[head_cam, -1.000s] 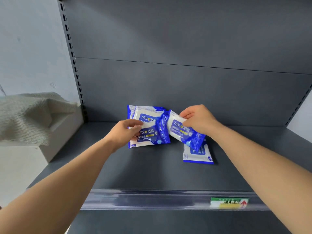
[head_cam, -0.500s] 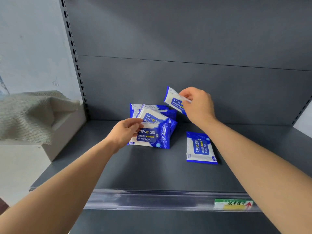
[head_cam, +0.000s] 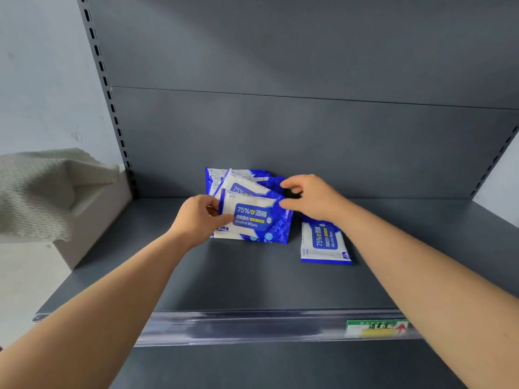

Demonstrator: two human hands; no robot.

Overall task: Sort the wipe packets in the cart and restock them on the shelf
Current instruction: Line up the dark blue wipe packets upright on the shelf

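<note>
Since half a second ago the right hand [head_cam: 314, 197] has come down from the air, and the packet it carried now seems to sit in the stack of wipe packets [head_cam: 247, 186] leaning at the back of the shelf [head_cam: 252, 282]. Its fingers are loosely spread, touching the stack's right edge. The left hand [head_cam: 196, 217] pinches the front packet [head_cam: 252, 217] by its left edge. A lone packet [head_cam: 323, 242] lies flat just right of the stack, turned sideways. This looks like the restocking step; next, probably, the lone packet needs lifting, turning and squaring against the others. A price label [head_cam: 376, 328] sits on the shelf's front strip.
</note>
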